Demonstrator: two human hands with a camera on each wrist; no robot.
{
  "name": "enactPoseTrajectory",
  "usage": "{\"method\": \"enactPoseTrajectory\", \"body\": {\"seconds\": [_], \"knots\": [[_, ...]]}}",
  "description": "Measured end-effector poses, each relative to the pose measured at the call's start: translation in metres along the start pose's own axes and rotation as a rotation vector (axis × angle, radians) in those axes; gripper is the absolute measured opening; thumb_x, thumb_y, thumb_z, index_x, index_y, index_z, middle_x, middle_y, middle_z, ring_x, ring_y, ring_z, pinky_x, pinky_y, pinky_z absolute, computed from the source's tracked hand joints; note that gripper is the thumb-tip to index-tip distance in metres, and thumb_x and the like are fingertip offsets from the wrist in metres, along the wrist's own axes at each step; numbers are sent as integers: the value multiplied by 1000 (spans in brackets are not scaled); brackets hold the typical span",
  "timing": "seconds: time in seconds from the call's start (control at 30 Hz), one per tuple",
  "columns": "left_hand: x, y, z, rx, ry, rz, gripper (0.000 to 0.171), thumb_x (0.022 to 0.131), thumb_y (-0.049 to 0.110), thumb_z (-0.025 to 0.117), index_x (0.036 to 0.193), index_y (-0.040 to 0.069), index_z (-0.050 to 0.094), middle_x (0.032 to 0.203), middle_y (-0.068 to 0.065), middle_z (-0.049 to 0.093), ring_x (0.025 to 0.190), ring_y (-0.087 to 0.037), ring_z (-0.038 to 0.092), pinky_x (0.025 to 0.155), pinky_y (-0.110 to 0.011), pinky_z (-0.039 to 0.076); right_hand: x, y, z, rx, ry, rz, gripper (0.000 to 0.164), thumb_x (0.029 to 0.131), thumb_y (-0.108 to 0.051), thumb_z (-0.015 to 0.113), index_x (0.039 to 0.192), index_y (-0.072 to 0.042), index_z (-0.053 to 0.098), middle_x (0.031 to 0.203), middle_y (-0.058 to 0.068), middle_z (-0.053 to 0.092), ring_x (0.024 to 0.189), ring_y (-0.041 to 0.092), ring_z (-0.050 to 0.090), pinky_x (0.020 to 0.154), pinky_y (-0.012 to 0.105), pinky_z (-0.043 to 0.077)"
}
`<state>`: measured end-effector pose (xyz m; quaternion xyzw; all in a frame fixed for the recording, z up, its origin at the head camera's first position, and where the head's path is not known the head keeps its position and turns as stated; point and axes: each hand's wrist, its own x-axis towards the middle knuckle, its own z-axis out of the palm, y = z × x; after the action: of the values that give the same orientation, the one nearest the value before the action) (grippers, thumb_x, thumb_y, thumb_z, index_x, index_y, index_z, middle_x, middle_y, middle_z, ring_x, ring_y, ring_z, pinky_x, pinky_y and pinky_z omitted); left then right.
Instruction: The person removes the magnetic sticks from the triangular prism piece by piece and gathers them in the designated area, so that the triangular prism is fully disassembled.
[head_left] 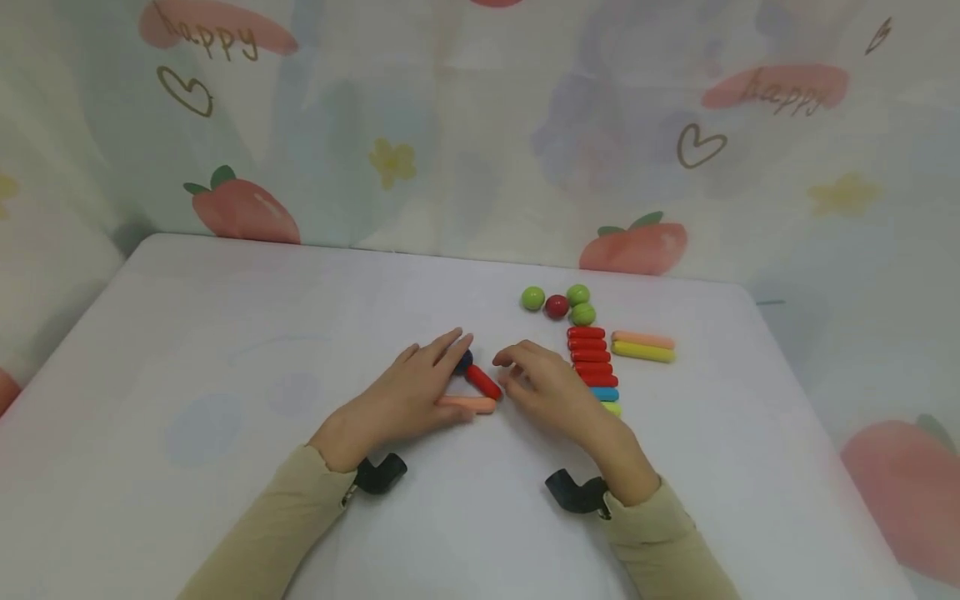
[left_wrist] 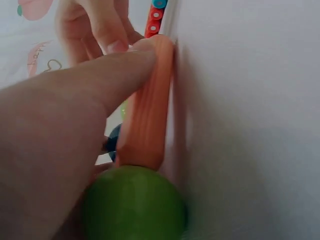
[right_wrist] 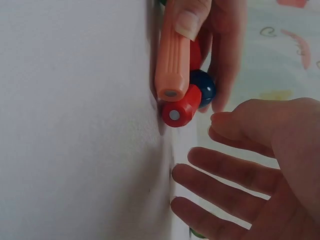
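Observation:
My left hand holds a small assembly of magnetic sticks and balls on the table. Its thumb lies along the peach stick, and its fingers reach round the far side by the navy ball. A green ball sits at one end of the peach stick. From the navy ball a red stick slants down to the peach stick's other end; its metal end disc shows in the right wrist view. My right hand hovers just right of that corner, fingers spread and loosely bent, with nothing in them.
Right of my right hand, several short red sticks lie in a column above a blue stick and a lime one. Longer peach and yellow sticks lie beside them. Green balls and a dark red ball stand behind.

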<state>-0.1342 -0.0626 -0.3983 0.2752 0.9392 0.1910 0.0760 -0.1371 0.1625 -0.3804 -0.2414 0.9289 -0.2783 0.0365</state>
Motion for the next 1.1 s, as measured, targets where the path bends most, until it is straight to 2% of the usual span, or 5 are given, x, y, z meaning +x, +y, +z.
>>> {"method": "enactPoseTrajectory", "body": {"seconds": [0.17,0.53,0.83,1.1], "knots": [[1,-2,4,60,-50,14,91,94,57,58,160,12,14,165,-7,24,151,-26,27,122,-57,20,-1,0,5,-32,-3,9,27,91,-8,65,118,-9,67,112,4,68,96,18,63,89,35,57],[0,0,8,103,-63,26,91,96,58,53,160,11,9,166,-8,20,153,-30,22,122,-60,17,3,-6,13,-68,-49,-2,29,92,-12,69,120,-10,66,115,4,69,103,19,60,92,36,56],[0,1,9,95,-59,44,89,98,58,49,160,10,9,166,-11,19,153,-32,20,121,-61,17,3,-9,19,-22,-37,-6,31,90,-12,72,120,-8,64,108,3,68,91,17,59,83,30,56],[-1,1,8,110,-51,29,90,97,59,51,161,12,8,166,-9,18,153,-31,20,121,-61,18,6,-11,21,0,-14,-3,33,87,-10,75,119,-7,64,103,3,68,81,13,57,71,22,53]]}}
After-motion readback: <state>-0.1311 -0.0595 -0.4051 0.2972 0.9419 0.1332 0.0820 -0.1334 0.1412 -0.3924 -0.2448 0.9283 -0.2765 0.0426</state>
